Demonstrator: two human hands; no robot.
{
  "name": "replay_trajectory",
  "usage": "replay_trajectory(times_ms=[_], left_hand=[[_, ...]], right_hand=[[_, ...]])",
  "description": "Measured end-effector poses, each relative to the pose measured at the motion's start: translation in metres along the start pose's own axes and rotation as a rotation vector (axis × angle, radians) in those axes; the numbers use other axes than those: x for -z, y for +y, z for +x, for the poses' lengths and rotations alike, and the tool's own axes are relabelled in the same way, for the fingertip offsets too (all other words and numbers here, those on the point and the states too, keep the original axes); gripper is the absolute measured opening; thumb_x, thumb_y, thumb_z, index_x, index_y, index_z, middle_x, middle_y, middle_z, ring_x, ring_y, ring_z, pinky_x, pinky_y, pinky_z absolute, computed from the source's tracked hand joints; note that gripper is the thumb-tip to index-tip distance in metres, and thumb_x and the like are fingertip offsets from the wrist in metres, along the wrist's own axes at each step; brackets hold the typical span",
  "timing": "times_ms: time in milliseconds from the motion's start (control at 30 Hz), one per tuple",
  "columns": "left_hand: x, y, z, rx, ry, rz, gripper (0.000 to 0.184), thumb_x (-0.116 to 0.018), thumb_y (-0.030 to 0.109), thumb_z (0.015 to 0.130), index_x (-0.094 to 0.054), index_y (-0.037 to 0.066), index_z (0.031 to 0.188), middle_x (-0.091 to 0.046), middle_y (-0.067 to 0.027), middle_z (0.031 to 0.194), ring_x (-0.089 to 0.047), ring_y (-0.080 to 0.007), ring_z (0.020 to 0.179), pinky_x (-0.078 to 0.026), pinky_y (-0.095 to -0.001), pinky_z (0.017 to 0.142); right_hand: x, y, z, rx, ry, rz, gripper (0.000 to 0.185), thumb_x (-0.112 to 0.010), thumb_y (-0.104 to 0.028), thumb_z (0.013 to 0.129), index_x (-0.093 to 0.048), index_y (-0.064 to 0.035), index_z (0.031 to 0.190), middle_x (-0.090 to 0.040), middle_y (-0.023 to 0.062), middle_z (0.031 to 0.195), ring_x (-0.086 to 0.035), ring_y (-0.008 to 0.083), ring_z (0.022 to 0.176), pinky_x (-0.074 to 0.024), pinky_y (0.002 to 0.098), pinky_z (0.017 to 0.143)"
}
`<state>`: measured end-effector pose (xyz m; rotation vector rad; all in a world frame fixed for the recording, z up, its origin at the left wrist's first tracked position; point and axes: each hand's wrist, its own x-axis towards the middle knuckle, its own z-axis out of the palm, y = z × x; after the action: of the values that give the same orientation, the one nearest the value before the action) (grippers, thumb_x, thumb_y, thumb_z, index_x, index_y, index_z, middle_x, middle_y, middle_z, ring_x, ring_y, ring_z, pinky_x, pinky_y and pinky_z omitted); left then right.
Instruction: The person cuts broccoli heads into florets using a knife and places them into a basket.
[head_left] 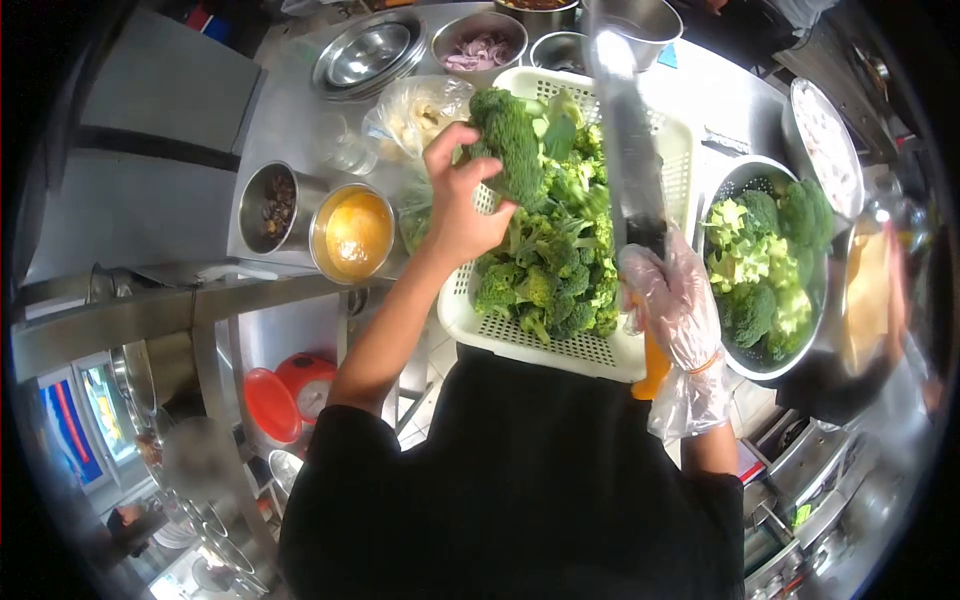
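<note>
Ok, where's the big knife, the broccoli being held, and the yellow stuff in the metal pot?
Big knife (634, 150): head view, middle of the blade.
Held broccoli (510, 148): head view, on its green crown.
Yellow stuff (353, 232): head view, middle of its surface.

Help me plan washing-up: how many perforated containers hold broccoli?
2: the white plastic basket at centre and the metal colander to its right. Others may be hidden.

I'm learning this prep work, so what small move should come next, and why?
Probably bring the knife to the large broccoli head: the left hand holds it over the basket of smaller pieces, while the right hand grips the knife, its blade apart from it.
</note>
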<state>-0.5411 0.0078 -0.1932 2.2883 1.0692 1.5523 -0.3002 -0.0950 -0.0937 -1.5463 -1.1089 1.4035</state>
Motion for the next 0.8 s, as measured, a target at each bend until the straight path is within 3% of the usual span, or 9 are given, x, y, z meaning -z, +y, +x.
replay_trajectory(times_ms=[100, 167, 233, 333, 433, 500, 567, 700, 800], left_hand=[[0.003, -0.005, -0.004, -0.177, 0.023, -0.021, 0.058, -0.071, -0.008, 0.056, -0.051, 0.016, 0.105, -0.035, -0.0136, 0.120, -0.039, -0.0423, 0.123, -0.043, -0.0528, 0.097], [0.004, -0.003, -0.004, -0.191, 0.056, -0.058, 0.052, -0.068, -0.009, 0.057, -0.053, 0.018, 0.099, -0.035, -0.0128, 0.118, -0.040, -0.0451, 0.122, -0.042, -0.0542, 0.096], [0.008, 0.001, -0.001, -0.297, 0.044, -0.023, 0.048, -0.068, -0.010, 0.058, -0.055, 0.018, 0.094, -0.036, -0.0127, 0.118, -0.042, -0.0449, 0.120, -0.043, -0.0533, 0.096], [0.007, 0.009, 0.001, -0.334, -0.021, -0.041, 0.045, -0.069, -0.010, 0.059, -0.057, 0.019, 0.091, -0.037, -0.0123, 0.119, -0.043, -0.0454, 0.118, -0.043, -0.0533, 0.096], [0.004, 0.006, -0.006, -0.323, -0.062, -0.063, 0.050, -0.069, -0.010, 0.059, -0.058, 0.021, 0.097, -0.038, -0.0120, 0.121, -0.044, -0.0454, 0.117, -0.043, -0.0533, 0.095], [0.004, 0.008, -0.005, -0.303, -0.075, -0.084, 0.053, -0.069, -0.011, 0.059, -0.057, 0.022, 0.099, -0.039, -0.0121, 0.121, -0.044, -0.0450, 0.117, -0.043, -0.0534, 0.095], [0.004, 0.008, -0.003, -0.294, -0.084, -0.104, 0.055, -0.069, -0.011, 0.059, -0.057, 0.022, 0.102, -0.039, -0.0122, 0.122, -0.044, -0.0447, 0.117, -0.043, -0.0535, 0.095], [0.005, 0.002, -0.008, -0.296, -0.147, -0.061, 0.058, -0.068, -0.011, 0.058, -0.056, 0.023, 0.103, -0.040, -0.0121, 0.120, -0.044, -0.0434, 0.117, -0.043, -0.0521, 0.095], [0.001, -0.005, -0.014, -0.317, -0.152, -0.030, 0.057, -0.069, -0.010, 0.058, -0.056, 0.024, 0.102, -0.041, -0.0108, 0.117, -0.045, -0.0422, 0.116, -0.043, -0.0505, 0.095]], right_hand=[[-0.001, -0.011, -0.003, -0.012, -0.097, -0.251, 0.027, -0.059, -0.015, 0.096, -0.054, 0.0032, 0.115, -0.063, 0.0069, 0.084, -0.056, 0.0089, 0.063, -0.0438, 0.0219, 0.051], [-0.013, -0.005, -0.007, 0.319, 0.164, -0.134, 0.029, -0.060, -0.010, 0.096, -0.054, 0.0044, 0.120, -0.064, 0.0067, 0.085, -0.056, 0.0090, 0.064, -0.0452, 0.0221, 0.053], [-0.017, -0.004, -0.005, 0.174, 0.150, -0.074, 0.031, -0.060, -0.006, 0.095, -0.054, 0.0037, 0.123, -0.064, 0.0058, 0.088, -0.056, 0.0092, 0.065, -0.0462, 0.0225, 0.055], [-0.021, 0.016, 0.011, 0.600, 0.058, -0.521, 0.029, -0.059, -0.004, 0.095, -0.054, 0.0031, 0.123, -0.064, 0.0056, 0.091, -0.056, 0.0100, 0.066, -0.0467, 0.0240, 0.056], [-0.022, 0.006, 0.012, 0.149, -0.160, -0.142, 0.027, -0.052, -0.009, 0.097, -0.051, -0.0006, 0.123, -0.056, 0.0031, 0.080, -0.049, 0.0105, 0.060, -0.0424, 0.0260, 0.054], [-0.022, 0.009, 0.014, 0.143, -0.208, -0.001, 0.026, -0.052, -0.012, 0.098, -0.051, -0.0024, 0.122, -0.052, 0.0025, 0.077, -0.048, 0.0104, 0.057, -0.0396, 0.0242, 0.049], [-0.020, 0.002, 0.014, -0.137, -0.258, 0.302, 0.022, -0.054, -0.010, 0.096, -0.053, -0.0065, 0.117, -0.054, 0.0054, 0.070, -0.054, 0.0106, 0.057, -0.0451, 0.0250, 0.046], [-0.022, 0.006, 0.013, -0.184, -0.205, 0.430, 0.022, -0.051, -0.013, 0.098, -0.051, -0.0045, 0.118, -0.052, 0.0037, 0.070, -0.052, 0.0110, 0.054, -0.0411, 0.0236, 0.040], [-0.020, 0.005, 0.012, -0.233, -0.299, 0.604, 0.030, -0.056, -0.012, 0.095, -0.050, -0.0037, 0.124, -0.055, 0.0048, 0.081, -0.052, 0.0109, 0.053, -0.0400, 0.0219, 0.041]])
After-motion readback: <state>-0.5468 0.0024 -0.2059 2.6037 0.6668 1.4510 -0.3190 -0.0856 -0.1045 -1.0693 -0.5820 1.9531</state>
